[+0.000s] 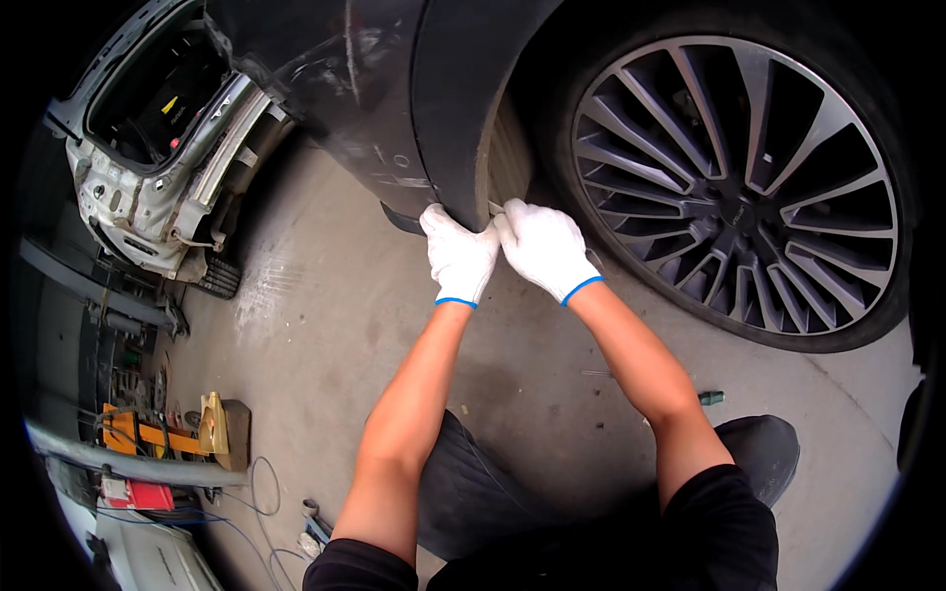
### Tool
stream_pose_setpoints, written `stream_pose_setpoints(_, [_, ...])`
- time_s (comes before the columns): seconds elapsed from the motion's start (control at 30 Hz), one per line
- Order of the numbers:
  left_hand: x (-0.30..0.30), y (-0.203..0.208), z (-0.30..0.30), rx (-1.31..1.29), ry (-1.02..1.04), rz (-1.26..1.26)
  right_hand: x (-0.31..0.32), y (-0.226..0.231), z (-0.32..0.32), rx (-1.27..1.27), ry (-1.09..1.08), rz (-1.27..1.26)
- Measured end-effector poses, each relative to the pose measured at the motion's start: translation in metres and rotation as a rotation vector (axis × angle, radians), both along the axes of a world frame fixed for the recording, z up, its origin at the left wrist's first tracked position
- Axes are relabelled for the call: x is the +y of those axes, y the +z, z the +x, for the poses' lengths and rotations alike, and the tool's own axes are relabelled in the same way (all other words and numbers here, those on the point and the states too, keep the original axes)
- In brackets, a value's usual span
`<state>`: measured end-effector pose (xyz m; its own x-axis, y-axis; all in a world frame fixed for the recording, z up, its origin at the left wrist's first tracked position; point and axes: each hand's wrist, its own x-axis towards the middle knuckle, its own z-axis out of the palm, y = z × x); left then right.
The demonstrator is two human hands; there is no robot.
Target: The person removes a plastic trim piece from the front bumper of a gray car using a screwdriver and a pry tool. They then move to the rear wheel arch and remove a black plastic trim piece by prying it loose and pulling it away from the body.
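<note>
Both my hands wear white knitted gloves with blue cuffs and meet at the lower corner of a dark, scuffed car bumper, where it joins the wheel arch trim. My left hand is closed around the bottom edge of that corner, thumb up against its outer face. Right beside it, my right hand has its fingers pinched together at the inner edge of the arch. A thin pale bit shows at those fingertips, too small to name. The car's wheel, with multi-spoke alloy rim and black tire, stands just right of my right hand.
A green-handled tool lies on the concrete floor by my right shoe. At left are a partly stripped silver car body, an orange piece of equipment, a red box and loose cables.
</note>
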<state>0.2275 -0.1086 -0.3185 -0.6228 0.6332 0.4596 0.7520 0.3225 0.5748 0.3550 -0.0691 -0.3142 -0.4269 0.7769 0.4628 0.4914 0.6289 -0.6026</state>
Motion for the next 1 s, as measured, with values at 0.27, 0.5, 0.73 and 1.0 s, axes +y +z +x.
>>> stream_pose_setpoints(0.27, [-0.002, 0.017, 0.017, -0.093, 0.129, -0.162, 0.01, 0.011, 0.034, -0.089, 0.303, -0.261])
stream_pose_setpoints(0.5, [-0.001, 0.01, 0.008, -0.014, 0.242, -0.237, 0.004, 0.001, 0.046, -0.066, 0.335, -0.227])
stream_pose_setpoints(0.73, [0.016, -0.009, -0.001, -0.027, 0.247, -0.167, 0.01, 0.009, 0.041, 0.071, 0.19, -0.234])
stream_pose_setpoints(1.0, [0.008, -0.014, 0.002, -0.109, 0.15, -0.058, 0.017, 0.006, 0.028, 0.069, 0.213, -0.153])
